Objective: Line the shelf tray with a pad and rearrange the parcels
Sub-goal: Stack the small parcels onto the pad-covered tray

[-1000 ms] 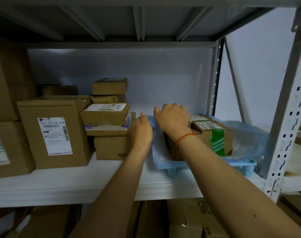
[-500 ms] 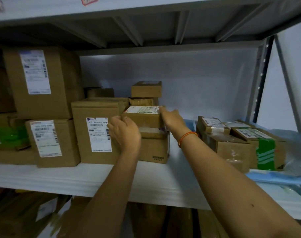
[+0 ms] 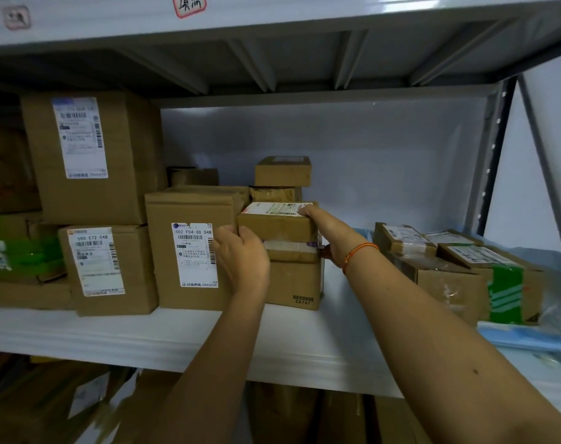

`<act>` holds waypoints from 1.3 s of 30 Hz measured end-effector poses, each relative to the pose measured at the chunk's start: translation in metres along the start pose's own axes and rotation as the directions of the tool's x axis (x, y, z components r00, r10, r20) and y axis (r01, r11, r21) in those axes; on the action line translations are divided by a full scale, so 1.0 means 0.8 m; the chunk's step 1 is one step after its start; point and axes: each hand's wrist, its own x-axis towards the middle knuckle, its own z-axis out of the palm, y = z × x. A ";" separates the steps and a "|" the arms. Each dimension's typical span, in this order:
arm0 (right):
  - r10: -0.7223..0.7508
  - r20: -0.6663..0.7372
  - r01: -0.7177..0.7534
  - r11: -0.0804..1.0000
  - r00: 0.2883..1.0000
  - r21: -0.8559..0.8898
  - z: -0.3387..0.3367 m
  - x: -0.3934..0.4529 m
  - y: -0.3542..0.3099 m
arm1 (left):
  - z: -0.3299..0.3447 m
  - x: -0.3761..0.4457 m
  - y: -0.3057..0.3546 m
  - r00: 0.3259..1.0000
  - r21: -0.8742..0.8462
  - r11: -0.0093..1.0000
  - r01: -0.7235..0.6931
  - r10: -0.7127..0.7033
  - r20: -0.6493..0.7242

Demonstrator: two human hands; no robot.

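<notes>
A small brown parcel (image 3: pixel 274 224) with a white label on top sits on a short stack of boxes (image 3: pixel 293 283) in the middle of the white shelf (image 3: pixel 176 338). My left hand (image 3: pixel 242 256) grips the parcel's left end. My right hand (image 3: pixel 327 230) holds its right end, fingers over the top edge. At the right, a blue tray (image 3: pixel 525 338) lined with a translucent pad (image 3: pixel 557 257) holds several parcels (image 3: pixel 445 277), one bound with green tape.
Larger labelled cartons (image 3: pixel 189 248) stand stacked to the left of the held parcel. Two small boxes (image 3: pixel 283 171) sit behind it. A bare strip of shelf lies between the stack and the tray. More cardboard boxes fill the level below.
Both hands left the tray and moved left to the stack, then closed on the top small parcel. The view swung left and closer.
</notes>
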 end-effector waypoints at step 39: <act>-0.375 -0.208 0.413 0.891 0.904 0.189 -0.070 -0.046 -0.009 | 0.032 -0.066 0.031 0.962 -0.148 0.989 -0.030 0.069 0.266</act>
